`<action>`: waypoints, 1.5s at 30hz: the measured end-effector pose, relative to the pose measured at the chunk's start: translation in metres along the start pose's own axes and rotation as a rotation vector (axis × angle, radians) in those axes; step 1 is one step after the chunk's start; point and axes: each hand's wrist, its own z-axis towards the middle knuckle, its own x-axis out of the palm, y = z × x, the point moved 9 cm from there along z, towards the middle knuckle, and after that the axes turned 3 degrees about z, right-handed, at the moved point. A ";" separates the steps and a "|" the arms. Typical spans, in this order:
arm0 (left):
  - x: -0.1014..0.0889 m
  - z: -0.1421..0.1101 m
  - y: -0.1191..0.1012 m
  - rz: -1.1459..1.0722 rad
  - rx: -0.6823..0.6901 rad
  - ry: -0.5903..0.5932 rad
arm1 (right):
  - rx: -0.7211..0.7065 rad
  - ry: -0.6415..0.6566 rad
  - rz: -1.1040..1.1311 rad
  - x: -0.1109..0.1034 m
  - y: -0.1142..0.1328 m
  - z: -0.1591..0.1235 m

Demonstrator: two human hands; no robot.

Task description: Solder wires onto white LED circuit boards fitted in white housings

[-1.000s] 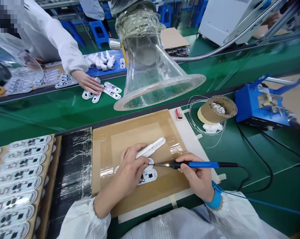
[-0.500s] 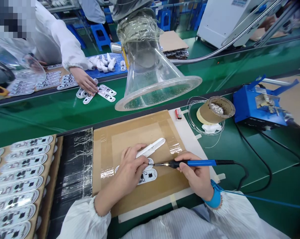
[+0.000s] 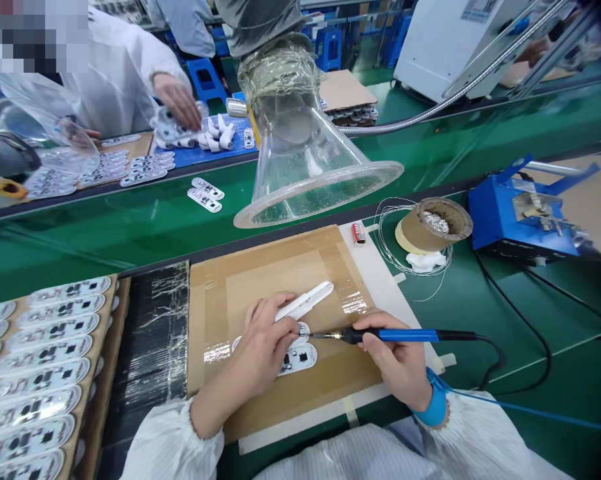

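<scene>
My left hand (image 3: 263,343) rests over the cardboard work surface (image 3: 330,387), closed around the near end of a long white plastic casing (image 3: 308,301). Its thumb and index finger pinch close to a white circuit board (image 3: 305,331), mostly hidden beneath the hand. A second white circuit board (image 3: 303,359) lies just in front, partly covered. In my right hand (image 3: 403,367), a soldering iron (image 3: 410,335) with a blue handle is gripped like a pen. Its tip points left and reaches the board beside my left fingertips; whether it touches is unclear.
A clear fume hood (image 3: 315,173) hangs above. Right lie solder wire (image 3: 383,230), a tip-cleaning pot (image 3: 420,227) and a blue stand (image 3: 510,213). Circuit boards on cardboard (image 3: 50,347) fill the left. Across the green belt, a co-worker's hand (image 3: 178,100) holds boards.
Across the belt, the co-worker's hand has lifted several boards off it, leaving two there. My hands and the iron keep nearly the same pose; the view shifts slightly.
</scene>
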 end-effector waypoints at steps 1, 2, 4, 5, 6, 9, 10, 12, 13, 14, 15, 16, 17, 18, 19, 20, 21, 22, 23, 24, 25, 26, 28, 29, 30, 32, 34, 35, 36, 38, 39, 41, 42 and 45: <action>0.000 0.000 0.001 0.000 -0.003 0.000 | -0.007 -0.009 0.001 -0.002 0.000 0.000; 0.000 0.000 0.001 0.000 -0.007 0.002 | -0.013 -0.017 0.003 -0.003 0.000 0.001; 0.001 0.000 0.002 0.003 -0.017 0.005 | -0.011 -0.033 0.013 -0.007 -0.001 0.001; 0.001 0.000 0.002 0.004 -0.019 0.006 | -0.004 -0.040 0.020 -0.008 -0.002 0.001; 0.001 0.000 0.002 0.004 -0.021 0.007 | 0.003 -0.048 0.028 -0.009 -0.004 0.001; 0.000 0.000 0.002 0.005 -0.031 0.011 | 0.021 -0.066 0.053 -0.011 -0.007 0.000; 0.000 0.000 0.002 0.006 -0.035 0.012 | 0.027 -0.070 0.063 -0.011 -0.008 0.000; -0.001 0.000 0.002 0.009 -0.040 0.015 | 0.043 -0.079 0.081 -0.011 -0.010 0.000; -0.001 0.000 0.002 0.009 -0.042 0.015 | 0.053 -0.083 0.088 -0.011 -0.010 0.000; -0.001 0.000 0.002 0.009 -0.042 0.016 | 0.060 -0.087 0.092 -0.011 -0.011 0.000; -0.001 0.001 0.002 0.008 -0.042 0.016 | 0.063 -0.089 0.095 -0.011 -0.012 0.000; -0.001 0.001 0.002 0.007 -0.043 0.016 | 0.064 -0.090 0.096 -0.011 -0.012 0.000; -0.001 0.001 0.001 0.007 -0.043 0.015 | 0.063 -0.092 0.098 -0.012 -0.012 0.000; -0.001 0.001 0.001 0.007 -0.042 0.015 | 0.062 -0.095 0.100 -0.012 -0.012 0.000; -0.001 0.002 0.001 0.007 -0.042 0.014 | 0.062 -0.097 0.103 -0.012 -0.012 -0.001; -0.002 0.002 0.000 0.006 -0.042 0.013 | 0.066 -0.098 0.105 -0.012 -0.013 -0.001; -0.002 0.002 0.000 0.004 -0.043 0.013 | 0.071 -0.099 0.105 -0.012 -0.014 -0.001; -0.002 0.002 0.000 0.002 -0.044 0.014 | 0.075 -0.099 0.103 -0.012 -0.014 -0.001; -0.003 0.002 0.000 -0.002 -0.044 0.015 | 0.079 -0.100 0.098 -0.012 -0.015 -0.002; -0.003 0.002 -0.001 -0.005 -0.044 0.015 | 0.082 -0.101 0.093 -0.011 -0.015 -0.002; -0.003 0.002 -0.001 -0.008 -0.043 0.014 | 0.083 -0.103 0.088 -0.011 -0.015 -0.002; -0.004 0.002 -0.002 -0.009 -0.041 0.011 | 0.084 -0.105 0.083 -0.011 -0.015 -0.003; -0.005 0.002 -0.004 -0.003 -0.040 -0.001 | 0.086 -0.106 0.076 -0.011 -0.015 -0.004; -0.005 0.002 -0.004 0.002 -0.037 -0.010 | 0.088 -0.106 0.071 -0.011 -0.015 -0.004; -0.006 0.002 -0.005 0.007 -0.035 -0.018 | 0.092 -0.105 0.067 -0.010 -0.016 -0.005; -0.006 0.002 -0.006 0.016 -0.031 -0.027 | 0.100 -0.099 0.057 -0.009 -0.016 -0.006; -0.005 0.002 -0.006 0.018 -0.024 -0.028 | 0.108 -0.091 0.049 -0.008 -0.017 -0.006; -0.005 0.002 -0.006 0.017 -0.022 -0.025 | 0.109 -0.087 0.046 -0.007 -0.017 -0.006; -0.004 0.001 -0.005 0.016 -0.019 -0.022 | 0.108 -0.084 0.043 -0.007 -0.017 -0.006; -0.004 0.001 -0.005 0.016 -0.014 -0.025 | 0.102 -0.081 0.040 -0.005 -0.016 -0.006; -0.004 0.001 -0.005 0.018 -0.012 -0.028 | 0.098 -0.080 0.038 -0.005 -0.016 -0.005; -0.004 0.002 -0.006 0.026 -0.005 -0.038 | 0.094 -0.079 0.034 -0.004 -0.015 -0.005; -0.004 0.002 -0.006 0.029 0.000 -0.043 | 0.095 -0.078 0.031 -0.003 -0.015 -0.005; -0.004 0.003 -0.008 0.035 0.015 -0.064 | 0.112 -0.071 0.014 -0.002 -0.017 -0.006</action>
